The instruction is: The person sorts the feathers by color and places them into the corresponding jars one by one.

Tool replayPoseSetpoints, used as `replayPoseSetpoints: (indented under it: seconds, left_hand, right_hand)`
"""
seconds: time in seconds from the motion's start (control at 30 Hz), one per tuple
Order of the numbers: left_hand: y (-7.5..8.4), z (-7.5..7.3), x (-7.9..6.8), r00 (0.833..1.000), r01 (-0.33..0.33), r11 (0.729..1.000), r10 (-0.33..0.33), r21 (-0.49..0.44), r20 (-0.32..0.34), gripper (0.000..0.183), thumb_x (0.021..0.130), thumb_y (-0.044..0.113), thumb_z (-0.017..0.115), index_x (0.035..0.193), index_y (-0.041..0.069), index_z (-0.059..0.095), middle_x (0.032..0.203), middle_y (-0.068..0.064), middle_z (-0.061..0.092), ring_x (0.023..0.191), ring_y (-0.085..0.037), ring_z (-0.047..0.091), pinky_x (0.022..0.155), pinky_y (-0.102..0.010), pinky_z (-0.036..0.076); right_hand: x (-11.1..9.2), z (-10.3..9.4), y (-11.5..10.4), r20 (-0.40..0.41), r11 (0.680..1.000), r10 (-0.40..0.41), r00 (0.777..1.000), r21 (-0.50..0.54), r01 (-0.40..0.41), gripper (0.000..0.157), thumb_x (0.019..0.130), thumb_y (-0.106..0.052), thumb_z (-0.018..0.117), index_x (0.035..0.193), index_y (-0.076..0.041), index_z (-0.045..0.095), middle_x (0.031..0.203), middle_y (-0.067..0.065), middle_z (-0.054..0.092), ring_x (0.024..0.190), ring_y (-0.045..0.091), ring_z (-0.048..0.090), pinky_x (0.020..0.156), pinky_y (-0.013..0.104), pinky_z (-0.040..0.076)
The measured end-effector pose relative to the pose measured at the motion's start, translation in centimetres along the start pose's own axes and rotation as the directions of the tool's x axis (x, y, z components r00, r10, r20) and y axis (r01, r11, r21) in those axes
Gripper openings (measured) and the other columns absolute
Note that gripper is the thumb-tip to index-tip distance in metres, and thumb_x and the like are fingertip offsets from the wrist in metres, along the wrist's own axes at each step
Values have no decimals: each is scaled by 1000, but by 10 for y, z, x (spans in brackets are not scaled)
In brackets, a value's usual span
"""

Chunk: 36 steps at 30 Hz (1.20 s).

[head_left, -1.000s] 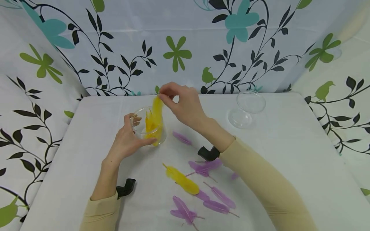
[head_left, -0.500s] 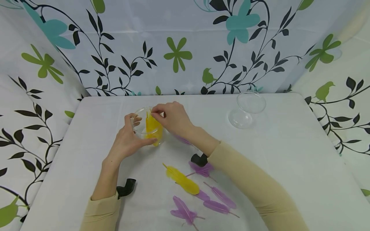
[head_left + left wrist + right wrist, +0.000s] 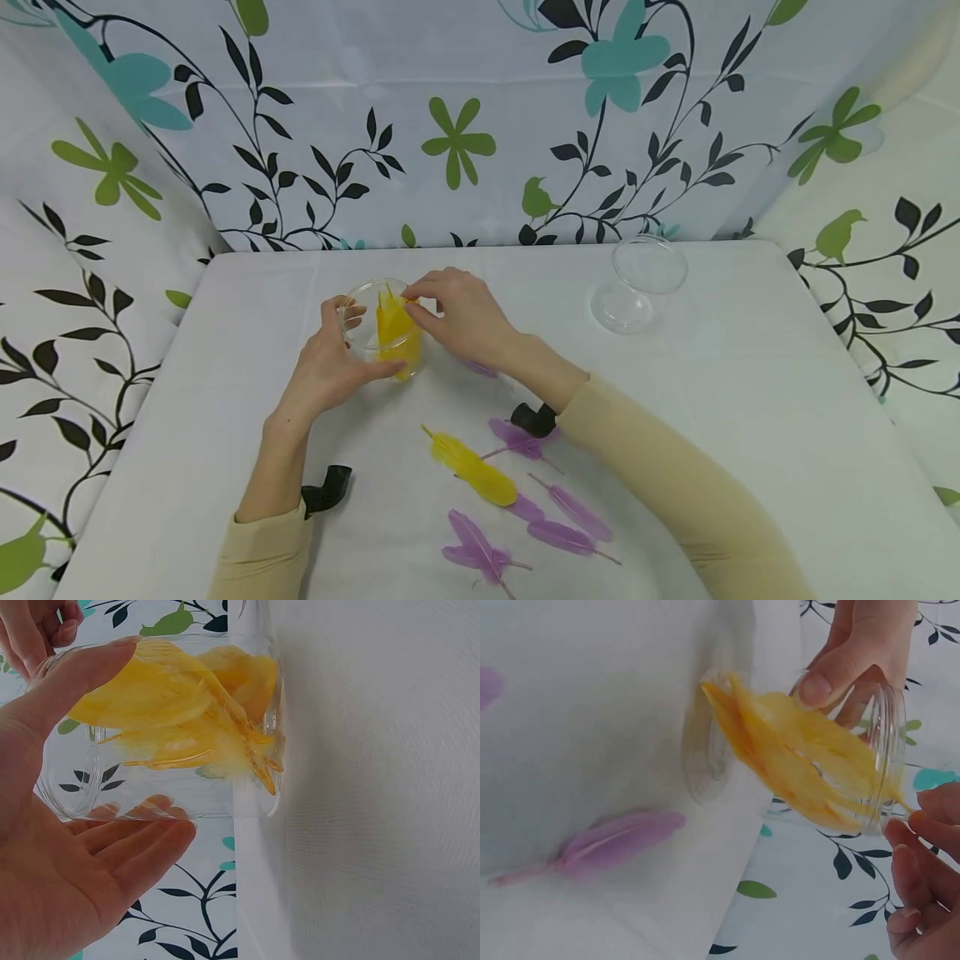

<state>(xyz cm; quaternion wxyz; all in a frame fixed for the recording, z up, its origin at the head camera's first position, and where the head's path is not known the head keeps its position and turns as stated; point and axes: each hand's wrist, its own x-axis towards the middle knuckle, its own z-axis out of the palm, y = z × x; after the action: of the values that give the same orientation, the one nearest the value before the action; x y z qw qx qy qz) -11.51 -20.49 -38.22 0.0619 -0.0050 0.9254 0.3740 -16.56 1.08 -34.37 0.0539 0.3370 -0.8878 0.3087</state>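
Fingers (image 3: 154, 851) of the left hand (image 3: 327, 364) gripped a clear cylindrical jar (image 3: 367, 333) holding yellow feathers (image 3: 397, 337), likely steadying it for the right hand (image 3: 462, 310), which pinched one feather's quill (image 3: 902, 802) at the rim (image 3: 891, 720).

Yellow feathers (image 3: 474, 471), purple feathers (image 3: 561, 537) — white curtain (image 3: 480, 71) — black, green, teal floral.

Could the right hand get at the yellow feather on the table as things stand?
Likely yes: the loose yellow feather lies uncovered, though the right hand would first have to release another feather pinched at the jar.
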Motion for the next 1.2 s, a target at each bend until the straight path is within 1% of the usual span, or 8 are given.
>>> replayPoseSetpoints:
  seconds: [0.2,0.3,0.43,0.57,0.67,0.77,0.97,1.2]
  left_hand:
    - [0,1,-1,1000,11,1000,-11,-3,2,111,75,46,86,151,13,11,155,-19,39,130,-43,46,105,-59,42]
    - [0,1,-2,1000,15,1000,-15,-3,2,112,74,47,86,151,13,11,156,-18,39,132,-43,45,105,-59,41]
    - [-1,0,-3,1000,14,1000,-14,5,-2,112,75,48,85,151,12,11,156,-18,39,131,-43,46,105,-59,41]
    - [-1,0,-2,1000,6,1000,-6,12,-3,112,75,47,85,151,11,11,155,-19,40,130,-44,47,105,-59,41]
    - [-1,2,-1,1000,2,1000,-2,14,-2,112,75,46,85,151,11,11,155,-19,40,130,-44,47,104,-59,42]
    - [-1,2,0,1000,1,1000,-1,18,-2,112,75,46,85,151,11,11,155,-19,40,130,-44,47,104,-59,42]
    - [-2,1,0,1000,-7,1000,7,18,-9,112,75,47,85,151,11,11,154,-19,41,130,-43,47,104,-59,42]
    - [-1,1,0,1000,4,1000,-4,12,-7,112,75,49,85,151,12,11,155,-18,41,131,-43,46,104,-59,42]
  right_hand:
    - [-21,-14,9,-71,999,-29,997,25,31,26,97,-19,65,121,-12,70,118,1,70,86,18,59,74,25,48]
    - [-37,-16,16,-68,999,-28,997,35,30,28,96,-20,67,122,-11,69,117,2,70,85,19,59,72,26,48]
    - [-61,-10,23,4,999,-4,1000,41,4,26,95,-22,69,119,-12,69,111,0,70,87,18,59,75,26,50]
    - [-85,5,26,91,1000,-11,996,22,9,23,93,-21,72,114,-11,71,105,0,70,92,16,59,82,29,53]
    - [-102,17,26,166,1000,-23,986,20,20,23,91,-21,74,111,-10,73,102,1,69,93,16,58,85,31,52]
    - [-114,27,22,258,1000,-23,966,5,22,23,91,-25,74,110,-11,74,101,0,68,92,15,56,88,31,51]
    - [-124,42,7,403,992,-5,915,-115,56,30,90,-37,73,111,-15,73,100,-4,65,91,14,54,84,29,48]
    - [-119,51,-6,415,966,33,909,-247,77,25,89,-38,73,101,-16,71,91,-6,59,83,12,49,76,26,42]
